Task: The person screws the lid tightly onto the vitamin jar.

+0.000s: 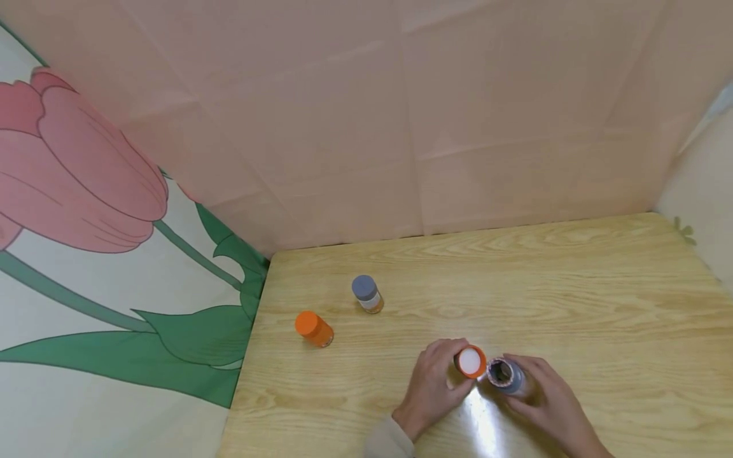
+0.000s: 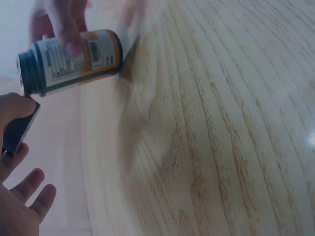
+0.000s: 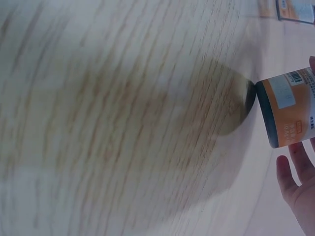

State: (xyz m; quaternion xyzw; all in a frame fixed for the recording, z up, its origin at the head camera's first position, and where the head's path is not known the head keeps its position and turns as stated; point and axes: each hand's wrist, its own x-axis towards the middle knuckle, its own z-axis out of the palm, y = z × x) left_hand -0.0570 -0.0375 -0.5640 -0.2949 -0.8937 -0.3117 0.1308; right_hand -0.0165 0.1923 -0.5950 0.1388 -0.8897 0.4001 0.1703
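Observation:
My left hand [image 1: 431, 381] pinches a round screw cap [image 1: 470, 362] between thumb and fingers, its white lining and orange rim turned up. In the left wrist view the outer side of this cap [image 2: 20, 129] looks dark. My right hand [image 1: 546, 399] grips an uncapped bottle [image 1: 518, 380] with a blue-grey neck, and a ragged pale edge rings its mouth. An orange and white label with a barcode wraps the bottle [image 2: 81, 61]. The bottle leans, its mouth close beside the cap. Its base is at or just above the table; whether it touches, I cannot tell.
Farther left on the wooden table [image 1: 572, 286] stand an orange-capped bottle [image 1: 314, 328] and a bottle with a blue-grey cap [image 1: 367, 293]. A pinkish cloth [image 1: 343, 127] hangs behind the table's back edge. A tulip-printed cloth [image 1: 189, 356] hangs at the left.

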